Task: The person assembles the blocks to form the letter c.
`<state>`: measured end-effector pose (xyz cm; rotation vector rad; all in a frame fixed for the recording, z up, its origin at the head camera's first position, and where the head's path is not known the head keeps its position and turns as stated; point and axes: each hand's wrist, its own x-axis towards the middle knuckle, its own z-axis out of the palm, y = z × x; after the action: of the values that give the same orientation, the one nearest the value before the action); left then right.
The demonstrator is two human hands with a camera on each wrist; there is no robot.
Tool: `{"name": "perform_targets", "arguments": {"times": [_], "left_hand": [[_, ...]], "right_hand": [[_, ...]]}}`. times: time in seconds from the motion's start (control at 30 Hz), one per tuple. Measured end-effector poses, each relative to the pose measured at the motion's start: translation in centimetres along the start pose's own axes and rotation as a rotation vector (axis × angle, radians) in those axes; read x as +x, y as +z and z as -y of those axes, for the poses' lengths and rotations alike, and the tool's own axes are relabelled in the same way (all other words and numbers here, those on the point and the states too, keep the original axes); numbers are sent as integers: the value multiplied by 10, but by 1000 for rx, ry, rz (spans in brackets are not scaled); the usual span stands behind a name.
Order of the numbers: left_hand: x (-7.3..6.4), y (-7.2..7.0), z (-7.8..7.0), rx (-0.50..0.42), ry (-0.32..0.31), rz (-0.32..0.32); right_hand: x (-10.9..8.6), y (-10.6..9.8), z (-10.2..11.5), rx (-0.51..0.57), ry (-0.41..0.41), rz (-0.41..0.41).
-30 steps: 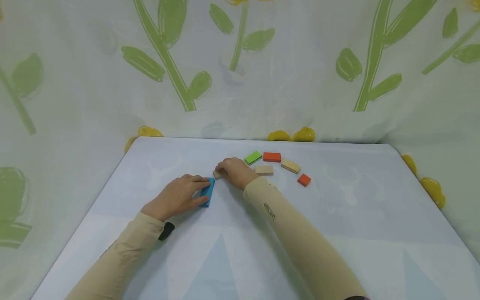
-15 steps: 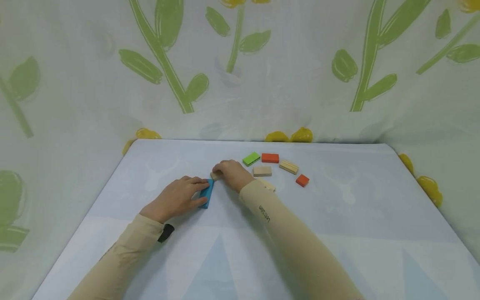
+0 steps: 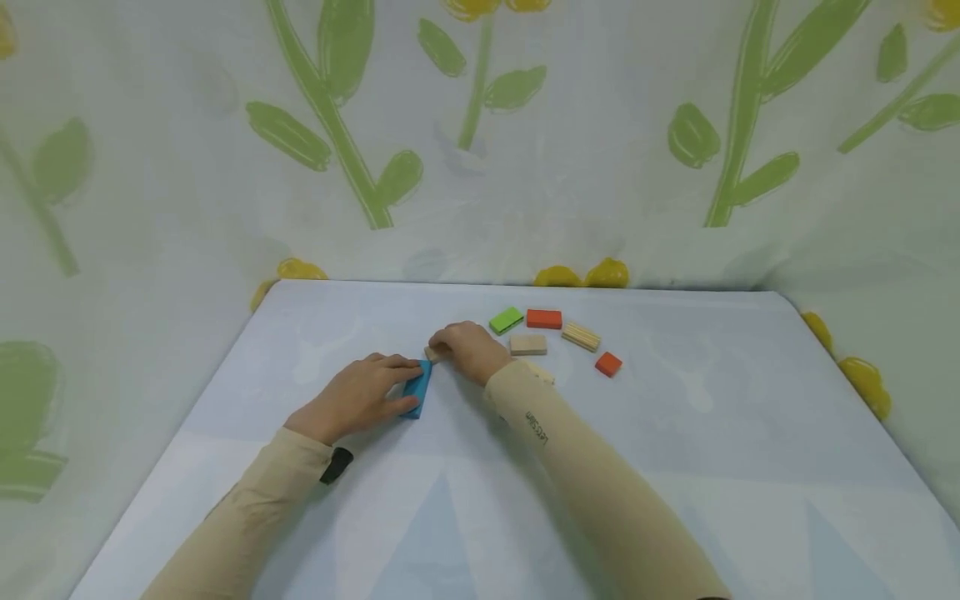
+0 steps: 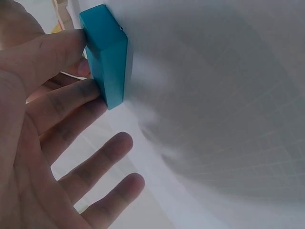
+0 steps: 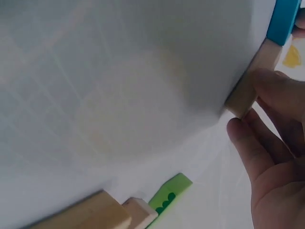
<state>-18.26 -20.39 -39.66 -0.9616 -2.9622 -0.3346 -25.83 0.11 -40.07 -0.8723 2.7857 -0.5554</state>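
My left hand (image 3: 352, 400) pinches a blue rectangular block (image 3: 422, 392) lying on the table, thumb on its near part and fingertips farther up. In the left wrist view that blue block (image 4: 107, 57) sits between thumb and fingers, and the two outer fingers are spread off it. My right hand (image 3: 474, 354) pinches a plain wooden block (image 3: 432, 355) at the blue block's far end. In the right wrist view this wooden block (image 5: 248, 88) meets the end of the blue block (image 5: 283, 21), the two roughly in line. Fingers cover part of both blocks.
Right of my hands lie a green block (image 3: 506, 321), a red block (image 3: 543, 319), a plain wooden block (image 3: 528, 345), a ridged wooden block (image 3: 581, 336) and a small red block (image 3: 608, 364). A pale yellow piece (image 3: 542, 374) shows partly behind my right sleeve. The patterned cloth wall (image 3: 585, 167) rises behind the table.
My right forearm has shifted slightly, so the pale yellow piece beside it now shows. Both hands stay at their blocks, and the view has tilted a little.
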Motion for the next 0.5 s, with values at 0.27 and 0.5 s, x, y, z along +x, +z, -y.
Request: {"name": "perform_targets", "arguments": {"times": [0.27,0.5], "left_hand": [[2,2,-1,-9,-5,16],[0,0,-2,-7,-16,15]], "right_hand": [[-1,-7,-4,-23,-77,47],[-13,-22,-2,43,-74,-7]]}}
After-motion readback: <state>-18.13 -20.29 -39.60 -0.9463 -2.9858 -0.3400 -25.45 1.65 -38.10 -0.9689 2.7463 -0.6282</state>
